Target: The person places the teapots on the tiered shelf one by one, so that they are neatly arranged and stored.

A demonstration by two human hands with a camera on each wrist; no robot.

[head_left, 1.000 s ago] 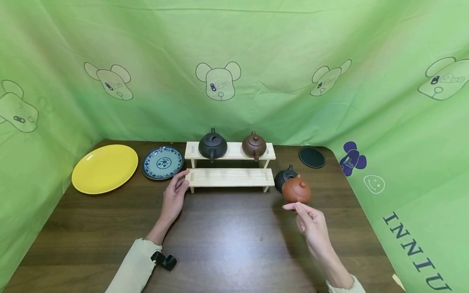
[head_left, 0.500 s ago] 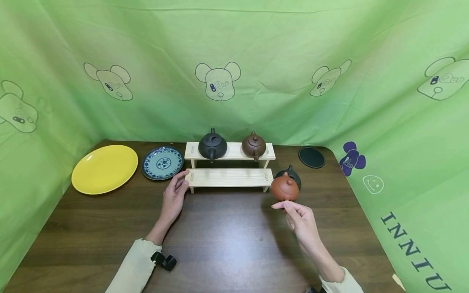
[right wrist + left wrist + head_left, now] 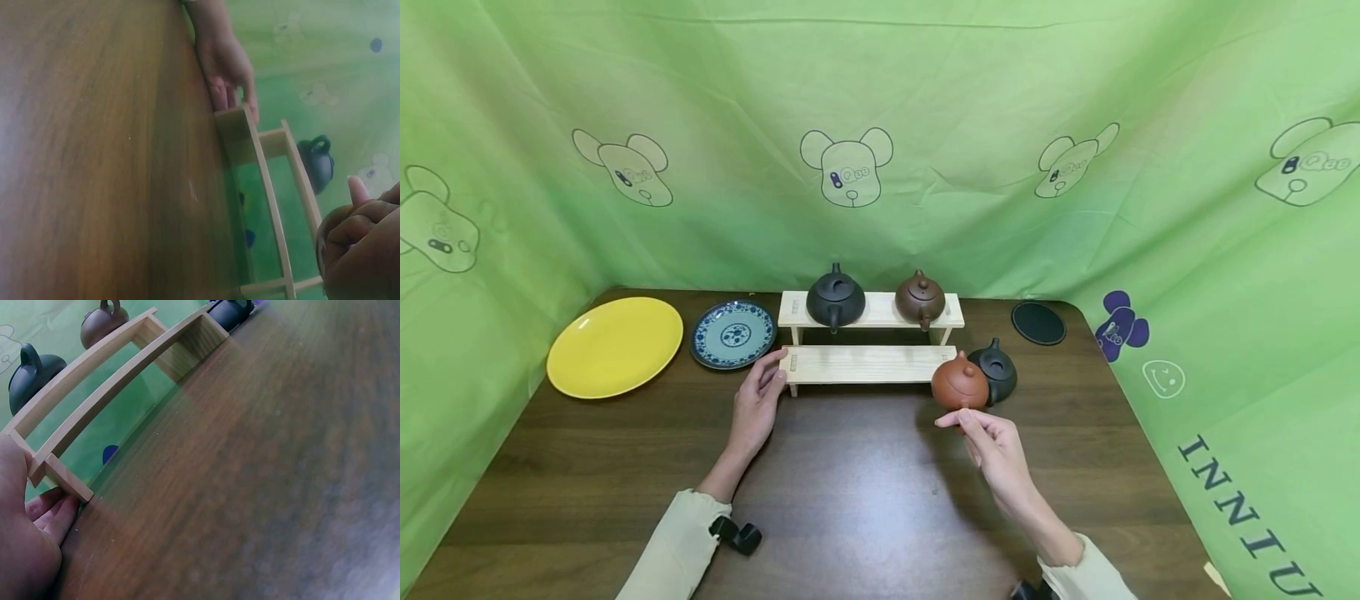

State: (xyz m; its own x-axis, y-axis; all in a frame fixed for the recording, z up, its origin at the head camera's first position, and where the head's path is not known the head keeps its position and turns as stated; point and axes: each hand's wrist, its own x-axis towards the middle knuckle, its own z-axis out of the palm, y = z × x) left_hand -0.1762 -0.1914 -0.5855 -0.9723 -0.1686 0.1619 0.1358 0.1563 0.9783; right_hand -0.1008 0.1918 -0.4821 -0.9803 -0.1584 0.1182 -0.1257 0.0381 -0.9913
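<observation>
My right hand (image 3: 1000, 458) pinches the handle of a reddish-brown clay teapot (image 3: 958, 385) between thumb and forefinger. In the head view this teapot overlaps the right end of the front wooden shelf (image 3: 865, 364). My left hand (image 3: 756, 412) holds the shelf's left end, thumb at the top board and the other fingers by the leg, as the left wrist view shows. A black teapot (image 3: 835, 300) and a dark brown teapot (image 3: 920, 297) stand on the rear, higher shelf (image 3: 880, 308). Behind the held teapot, another black teapot (image 3: 997, 371) is on the table.
To the left lie a yellow oval plate (image 3: 613, 348) and a blue patterned plate (image 3: 733, 335). A dark round coaster (image 3: 1038, 322) is at the back right of the wooden table (image 3: 850, 500). Green printed cloth (image 3: 850, 100) encloses the back and sides.
My right hand has carried the reddish-brown teapot leftward, from in front of the table's black teapot to the shelf's right end. My left hand has stayed in place.
</observation>
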